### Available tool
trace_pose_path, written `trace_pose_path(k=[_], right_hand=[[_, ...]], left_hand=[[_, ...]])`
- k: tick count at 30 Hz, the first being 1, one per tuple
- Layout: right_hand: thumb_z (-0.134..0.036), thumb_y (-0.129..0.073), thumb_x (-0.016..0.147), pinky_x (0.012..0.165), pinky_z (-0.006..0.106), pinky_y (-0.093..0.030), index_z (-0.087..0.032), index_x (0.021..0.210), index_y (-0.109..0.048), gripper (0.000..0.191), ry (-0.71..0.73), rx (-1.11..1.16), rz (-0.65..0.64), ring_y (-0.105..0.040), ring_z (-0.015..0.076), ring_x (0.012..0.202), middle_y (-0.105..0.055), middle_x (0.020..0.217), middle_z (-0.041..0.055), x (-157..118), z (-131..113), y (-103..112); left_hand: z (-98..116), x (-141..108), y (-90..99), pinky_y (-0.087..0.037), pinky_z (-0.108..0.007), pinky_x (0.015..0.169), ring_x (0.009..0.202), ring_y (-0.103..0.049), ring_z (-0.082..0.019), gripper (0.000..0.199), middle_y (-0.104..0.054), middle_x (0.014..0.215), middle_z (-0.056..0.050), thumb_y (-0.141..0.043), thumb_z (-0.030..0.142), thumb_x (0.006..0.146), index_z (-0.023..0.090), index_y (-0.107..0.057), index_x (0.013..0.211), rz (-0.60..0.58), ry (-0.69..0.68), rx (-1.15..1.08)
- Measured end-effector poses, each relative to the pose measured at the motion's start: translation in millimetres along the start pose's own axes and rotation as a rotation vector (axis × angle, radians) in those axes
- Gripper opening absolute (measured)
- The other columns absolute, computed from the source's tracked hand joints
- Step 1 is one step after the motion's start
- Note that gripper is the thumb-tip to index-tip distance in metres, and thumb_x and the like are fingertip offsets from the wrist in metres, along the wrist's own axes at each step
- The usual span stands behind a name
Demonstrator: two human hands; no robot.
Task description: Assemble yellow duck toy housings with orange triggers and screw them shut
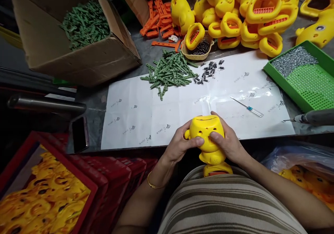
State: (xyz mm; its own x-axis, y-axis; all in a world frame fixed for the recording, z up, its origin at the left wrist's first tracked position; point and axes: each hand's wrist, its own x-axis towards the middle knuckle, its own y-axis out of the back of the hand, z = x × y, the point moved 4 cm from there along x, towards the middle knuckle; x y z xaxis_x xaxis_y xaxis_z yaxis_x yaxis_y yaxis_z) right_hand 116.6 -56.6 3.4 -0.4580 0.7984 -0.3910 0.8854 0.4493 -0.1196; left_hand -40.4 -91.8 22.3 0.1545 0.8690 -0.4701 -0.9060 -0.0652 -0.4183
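Both my hands grip a yellow plastic toy body (208, 133), which has small round holes in its face, a side knob and a looped handle pointing at my striped shirt. My left hand (182, 140) wraps its left side, thumb pressed on the face. On the other side my right hand (227, 140) closes round it, its thumb also on the front. The fingers behind the toy are hidden. Beyond it on the white paper (180, 112) lie a heap of green plastic strips (172, 70), several dark springs (208, 70) and a thin screwdriver (247, 107).
A cardboard box (70, 60) of green strips stands at left. Yellow toy shells (227, 14) and orange parts (159, 18) crowd the back. A green tray (308, 84) holds screws, beside a power screwdriver (313, 117). A phone (80, 133) and red crates (112, 178) are left.
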Motion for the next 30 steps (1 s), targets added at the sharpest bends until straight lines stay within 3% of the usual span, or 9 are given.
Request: trace_pose_path(k=[5,10,13,15,17,20,24,28,30], right_hand=[[-0.075,-0.065,0.072,0.113,0.049,-0.041,-0.012,0.155,-0.025,0.111,0.017,-0.025,0.032,-0.044,0.0342,0.139,-0.047,0.150,0.0180,3,-1,-1],[-0.074,-0.055,0.082,0.118,0.052,-0.034,-0.017,0.154,-0.028,0.096,0.004,-0.168,-0.025,-0.042,0.0333,0.141,-0.046,0.152,0.0149,13,4,9],[-0.071,-0.047,0.089,0.109,0.053,-0.043,-0.022,0.150,-0.038,0.079,0.087,-0.342,-0.124,-0.051,0.0337,0.132,-0.053,0.145,0.0138,19,-3,25],[-0.069,-0.043,0.091,0.095,0.049,-0.054,-0.021,0.145,-0.046,0.072,0.206,-0.439,-0.004,-0.061,0.0313,0.117,-0.058,0.137,0.0152,22,-14,49],[-0.062,-0.047,0.093,0.080,0.043,-0.058,-0.019,0.136,-0.055,0.061,0.351,-0.568,0.287,-0.066,0.0269,0.100,-0.062,0.125,0.0150,21,-27,81],[-0.049,-0.060,0.089,0.078,0.043,-0.055,-0.019,0.117,-0.067,0.041,0.464,-0.954,0.575,-0.063,0.0269,0.093,-0.065,0.110,0.0128,19,-31,115],[-0.039,-0.060,0.090,0.080,0.043,-0.051,-0.020,0.105,-0.070,0.027,0.463,-1.275,0.544,-0.059,0.0299,0.095,-0.065,0.098,0.0109,30,-9,127],[-0.030,-0.051,0.095,0.073,0.037,-0.048,-0.019,0.095,-0.067,0.019,0.516,-1.211,0.578,-0.061,0.0242,0.084,-0.065,0.091,0.0084,29,-8,123],[-0.025,-0.052,0.094,0.066,0.031,-0.048,-0.018,0.099,-0.064,0.015,0.595,-1.103,0.506,-0.062,0.0197,0.077,-0.067,0.092,0.0071,19,-21,114]], left_hand=[[2,10,1.7,-0.049,-0.033,0.094,0.115,-0.060,-0.028,0.091,-0.064,0.128,-0.010,-0.090,0.028,0.056,0.021,-0.052,0.138,0.016,0.115,0.026],[-2,23,0.0,-0.050,-0.031,0.088,0.102,-0.064,-0.024,0.066,-0.069,0.110,-0.008,-0.086,0.030,0.065,0.016,-0.061,0.124,-0.012,0.105,0.026],[-5,26,3.2,-0.051,-0.030,0.085,0.094,-0.066,-0.021,0.059,-0.070,0.103,-0.006,-0.087,0.030,0.064,0.016,-0.065,0.117,0.005,0.115,0.015],[-5,26,6.0,-0.052,-0.031,0.085,0.092,-0.066,-0.021,0.060,-0.071,0.102,-0.006,-0.088,0.030,0.062,0.016,-0.065,0.115,0.024,0.121,0.002],[-6,26,7.9,-0.053,-0.031,0.083,0.090,-0.066,-0.021,0.060,-0.071,0.100,-0.005,-0.088,0.031,0.061,0.016,-0.065,0.115,0.043,0.133,0.002],[-5,27,7.2,-0.054,-0.031,0.080,0.089,-0.066,-0.020,0.058,-0.071,0.099,-0.005,-0.088,0.032,0.062,0.017,-0.066,0.114,0.067,0.130,0.016],[-3,30,1.9,-0.054,-0.030,0.079,0.088,-0.066,-0.019,0.058,-0.071,0.097,-0.004,-0.088,0.033,0.061,0.017,-0.066,0.112,0.092,0.125,0.041],[-3,33,1.0,-0.054,-0.029,0.079,0.088,-0.066,-0.019,0.055,-0.071,0.096,-0.004,-0.089,0.035,0.060,0.016,-0.067,0.107,0.125,0.097,0.057],[-5,33,3.0,-0.053,-0.029,0.079,0.086,-0.066,-0.018,0.053,-0.071,0.094,-0.004,-0.089,0.035,0.060,0.015,-0.067,0.104,0.147,0.099,0.057]])
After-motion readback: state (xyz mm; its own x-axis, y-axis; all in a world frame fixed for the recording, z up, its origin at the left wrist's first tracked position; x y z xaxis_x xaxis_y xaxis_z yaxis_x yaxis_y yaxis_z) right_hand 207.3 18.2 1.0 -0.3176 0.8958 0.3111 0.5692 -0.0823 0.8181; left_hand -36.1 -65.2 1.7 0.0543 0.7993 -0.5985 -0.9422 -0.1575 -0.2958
